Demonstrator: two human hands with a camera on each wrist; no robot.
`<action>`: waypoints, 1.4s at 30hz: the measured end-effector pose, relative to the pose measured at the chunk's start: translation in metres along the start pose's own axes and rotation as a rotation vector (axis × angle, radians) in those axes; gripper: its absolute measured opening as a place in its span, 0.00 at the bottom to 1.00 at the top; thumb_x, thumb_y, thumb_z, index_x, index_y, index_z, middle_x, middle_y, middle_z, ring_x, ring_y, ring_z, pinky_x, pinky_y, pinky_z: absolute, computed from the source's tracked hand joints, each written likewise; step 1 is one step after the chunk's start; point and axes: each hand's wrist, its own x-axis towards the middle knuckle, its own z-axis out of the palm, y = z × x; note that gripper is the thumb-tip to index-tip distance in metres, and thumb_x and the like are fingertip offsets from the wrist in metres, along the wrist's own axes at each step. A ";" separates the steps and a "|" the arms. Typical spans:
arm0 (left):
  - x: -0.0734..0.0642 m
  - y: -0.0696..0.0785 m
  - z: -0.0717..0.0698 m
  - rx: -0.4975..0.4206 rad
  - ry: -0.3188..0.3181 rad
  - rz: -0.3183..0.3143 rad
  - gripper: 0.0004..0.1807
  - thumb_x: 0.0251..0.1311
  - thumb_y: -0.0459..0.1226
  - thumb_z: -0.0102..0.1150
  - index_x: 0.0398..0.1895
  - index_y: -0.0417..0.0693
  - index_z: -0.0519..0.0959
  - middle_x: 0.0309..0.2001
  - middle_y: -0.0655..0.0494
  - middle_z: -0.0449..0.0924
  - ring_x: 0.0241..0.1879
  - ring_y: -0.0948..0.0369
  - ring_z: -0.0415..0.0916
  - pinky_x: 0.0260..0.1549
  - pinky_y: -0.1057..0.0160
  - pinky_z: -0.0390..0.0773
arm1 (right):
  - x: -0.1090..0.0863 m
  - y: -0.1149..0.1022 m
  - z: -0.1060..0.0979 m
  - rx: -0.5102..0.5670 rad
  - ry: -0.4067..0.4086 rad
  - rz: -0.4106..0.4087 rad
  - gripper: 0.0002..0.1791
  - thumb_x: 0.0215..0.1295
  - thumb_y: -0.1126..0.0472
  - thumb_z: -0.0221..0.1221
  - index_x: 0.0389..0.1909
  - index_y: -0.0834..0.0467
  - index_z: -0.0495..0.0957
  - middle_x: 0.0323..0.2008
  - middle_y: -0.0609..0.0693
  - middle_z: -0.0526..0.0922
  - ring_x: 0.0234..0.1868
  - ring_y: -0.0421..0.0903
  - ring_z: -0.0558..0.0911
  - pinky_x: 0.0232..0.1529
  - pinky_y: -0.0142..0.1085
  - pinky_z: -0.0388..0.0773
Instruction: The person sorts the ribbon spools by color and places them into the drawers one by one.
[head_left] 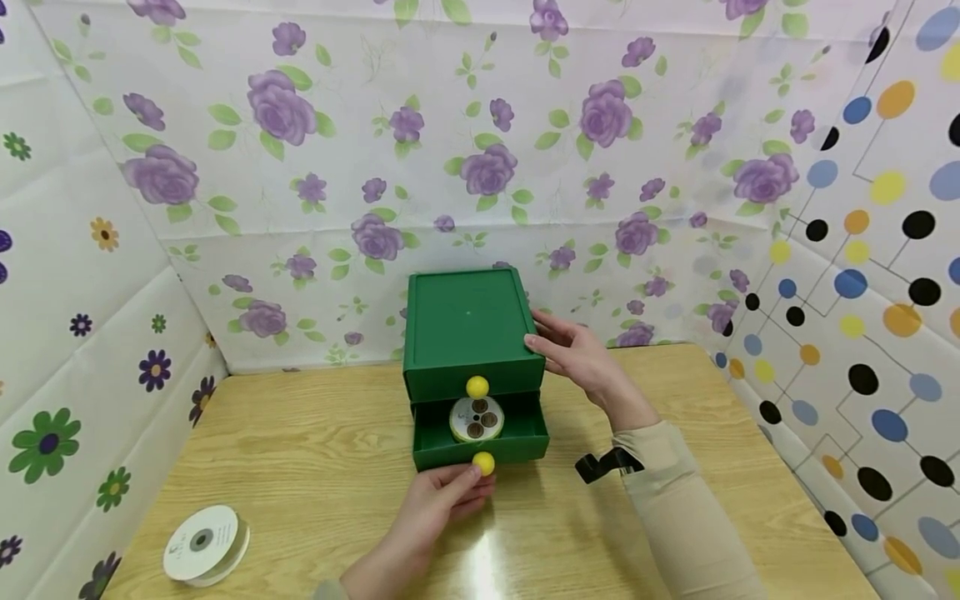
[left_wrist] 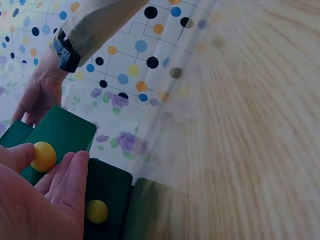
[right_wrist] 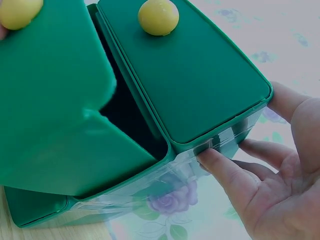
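A green drawer cabinet (head_left: 468,321) with yellow ball knobs stands on the table. Its middle drawer (head_left: 517,450) is pulled out and holds a round white spool (head_left: 477,418) with brown circles on its face. My left hand (head_left: 442,508) pinches this drawer's yellow knob (left_wrist: 44,156), thumb on one side and fingers on the other. On the cabinet's right side rests my right hand (head_left: 577,354), fingers extended along the wall and thumb at the top edge. The upper drawer (right_wrist: 190,75) is closed. Below the pulled-out drawer, another yellow knob (left_wrist: 96,211) shows in the left wrist view.
A white ribbon spool (head_left: 202,543) lies at the table's front left. Flowered cloth (head_left: 375,150) hangs behind the cabinet, close to its back. Patterned sheets stand along the left and right sides of the wooden table (head_left: 315,450).
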 end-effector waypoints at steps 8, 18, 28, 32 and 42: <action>0.010 0.006 -0.001 -0.013 0.034 -0.007 0.28 0.65 0.50 0.63 0.57 0.36 0.80 0.53 0.43 0.83 0.55 0.50 0.80 0.55 0.53 0.77 | 0.001 -0.001 0.001 -0.003 0.004 0.009 0.41 0.63 0.40 0.64 0.75 0.40 0.61 0.73 0.49 0.63 0.70 0.48 0.68 0.65 0.48 0.70; 0.024 0.010 -0.004 -0.063 0.058 -0.002 0.30 0.64 0.50 0.65 0.59 0.36 0.78 0.54 0.41 0.82 0.55 0.50 0.80 0.57 0.51 0.75 | 0.001 -0.004 0.002 -0.009 0.015 0.016 0.41 0.62 0.39 0.65 0.74 0.41 0.63 0.71 0.49 0.66 0.68 0.48 0.70 0.64 0.47 0.71; 0.034 0.013 -0.006 -0.061 0.063 0.028 0.30 0.65 0.49 0.64 0.60 0.34 0.76 0.54 0.42 0.82 0.55 0.50 0.80 0.57 0.52 0.75 | 0.001 -0.005 0.003 -0.010 0.026 0.018 0.40 0.63 0.40 0.65 0.74 0.41 0.64 0.71 0.49 0.66 0.68 0.48 0.70 0.64 0.46 0.71; 0.036 0.013 -0.006 -0.065 0.069 0.041 0.31 0.65 0.49 0.64 0.61 0.34 0.75 0.55 0.40 0.81 0.55 0.50 0.80 0.57 0.52 0.75 | 0.000 -0.004 0.003 -0.007 0.027 0.008 0.40 0.63 0.40 0.65 0.74 0.41 0.63 0.71 0.49 0.66 0.68 0.48 0.70 0.64 0.47 0.71; 0.046 0.011 -0.007 -0.093 0.068 0.075 0.31 0.65 0.48 0.64 0.61 0.33 0.75 0.56 0.36 0.79 0.54 0.51 0.81 0.58 0.52 0.74 | -0.001 0.000 0.003 0.001 0.035 0.004 0.39 0.63 0.40 0.65 0.74 0.41 0.64 0.72 0.49 0.65 0.69 0.48 0.69 0.64 0.46 0.71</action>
